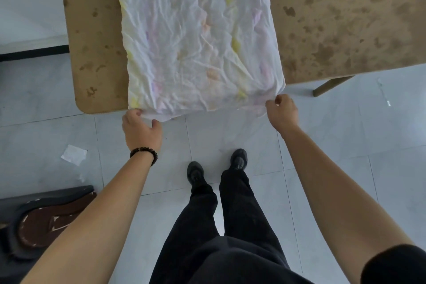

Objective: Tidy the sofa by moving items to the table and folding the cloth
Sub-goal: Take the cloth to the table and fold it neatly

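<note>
A white, wrinkled cloth (196, 37) with faint yellow, pink and purple marks lies spread flat on the brown mottled table (345, 18). Its near edge hangs a little over the table's front edge. My left hand (140, 128) pinches the cloth's near left corner. At the near right corner, my right hand (282, 110) grips the fabric with curled fingers. Both hands are just off the table's front edge, above the floor.
Pale floor tiles lie below, with a scrap of white paper (74, 154) at the left. A dark piece of furniture with a brown worn patch (43, 219) sits at the lower left. A table leg (332, 86) slants down at the right.
</note>
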{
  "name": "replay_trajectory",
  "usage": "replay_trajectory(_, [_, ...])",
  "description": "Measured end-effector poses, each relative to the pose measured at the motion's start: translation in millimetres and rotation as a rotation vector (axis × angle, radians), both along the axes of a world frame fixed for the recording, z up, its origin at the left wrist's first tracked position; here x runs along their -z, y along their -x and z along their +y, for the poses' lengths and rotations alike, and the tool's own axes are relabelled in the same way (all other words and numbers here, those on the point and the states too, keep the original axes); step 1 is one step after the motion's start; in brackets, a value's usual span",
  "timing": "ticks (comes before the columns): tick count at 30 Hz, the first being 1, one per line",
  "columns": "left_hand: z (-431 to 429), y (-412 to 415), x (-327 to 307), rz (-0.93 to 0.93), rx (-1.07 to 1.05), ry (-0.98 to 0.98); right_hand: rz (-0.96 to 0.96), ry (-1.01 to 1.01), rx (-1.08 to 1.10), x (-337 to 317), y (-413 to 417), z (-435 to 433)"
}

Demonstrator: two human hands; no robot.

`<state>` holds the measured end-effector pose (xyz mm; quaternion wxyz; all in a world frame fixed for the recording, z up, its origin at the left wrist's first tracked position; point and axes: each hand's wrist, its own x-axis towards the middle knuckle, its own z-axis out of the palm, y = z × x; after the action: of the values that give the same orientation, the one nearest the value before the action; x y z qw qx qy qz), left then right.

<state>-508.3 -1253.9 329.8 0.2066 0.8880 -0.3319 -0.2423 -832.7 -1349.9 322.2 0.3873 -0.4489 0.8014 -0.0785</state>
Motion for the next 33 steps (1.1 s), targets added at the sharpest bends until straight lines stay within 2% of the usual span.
replay_trajectory(2, [-4.7, 1.4, 5.0, 0.204, -0.177, 0.064, -0.161, 0.066, 0.203, 7.2, 0.3, 3.6])
replay_trajectory(4, [-5.8, 4.0, 14.3, 0.323, -0.202, 0.129, -0.22, 0.144, 0.338, 20.0, 2.7, 9.6])
replay_trajectory(6, [-3.1, 5.4, 26.4, 0.364, -0.182, 0.159, -0.214, 0.16, 0.392, 36.0, 7.6, 15.1])
replay_trajectory(10, [2.5, -2.9, 46.5, 0.387, -0.218, 0.136, -0.158, 0.105, 0.308, 61.9, 12.8, 14.1])
replay_trajectory(14, [-3.1, -18.6, 55.9, 0.569, -0.144, 0.177, -0.386, 0.123, 0.179, 64.0, 11.1, -7.4])
replay_trajectory(16, [-8.9, -22.2, 53.8, 0.594, -0.148, 0.205, -0.473, 0.112, 0.121, 61.8, 10.4, -17.2])
replay_trajectory(21, [1.0, -11.6, 60.8, 0.607, -0.142, 0.171, -0.428, 0.073, 0.014, 62.0, 5.1, 0.0])
replay_trajectory(23, [15.8, -2.7, 63.8, 0.653, -0.15, 0.142, -0.48, 0.015, 0.051, 65.8, 10.6, 23.8])
replay_trajectory(27, [52.7, 5.3, 52.5, 0.83, -0.301, 0.04, -0.53, -0.103, 0.221, 51.0, 26.7, 72.0])
replay_trajectory(30, [75.6, 9.5, 21.4, 0.924, -0.305, -0.018, -0.586, -0.103, 0.321, 16.8, 31.9, 91.4])
replay_trajectory(33, [89.5, 6.5, -17.6, 1.068, -0.313, 0.021, -0.722, -0.082, 0.386, -30.3, 31.2, 104.1])
